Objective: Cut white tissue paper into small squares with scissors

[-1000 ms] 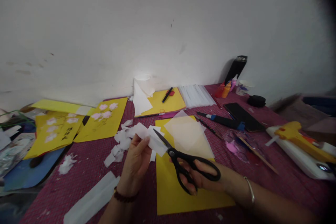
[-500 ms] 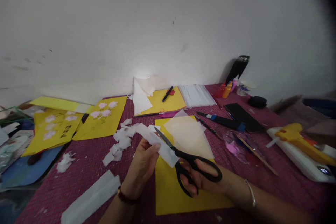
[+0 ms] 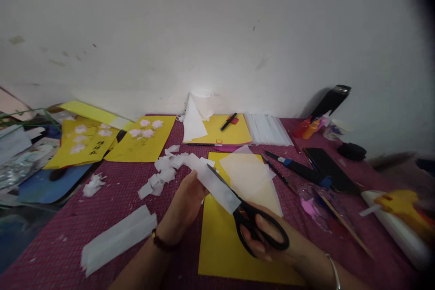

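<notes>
My left hand pinches a strip of white tissue paper over the yellow sheet. In my right hand is a pair of black-handled scissors, its blades pointing up and left along the strip. One blade shows above the paper; the other is hidden beneath it. Cut pieces of white paper lie in a loose pile just beyond my left hand. Cream-coloured thin sheets rest on the far part of the yellow sheet. Folded white strips lie left of my left wrist.
Yellow cards with pink paper flowers stand at the left. On the right are a utility knife, a black phone, a yellow glue gun, small paint bottles and a black flask. A white wall rises behind.
My view has swung a little to the left, so things on the table appear shifted right. My left thumb has slipped from the strip's top towards its edge. Both hands keep their hold.
</notes>
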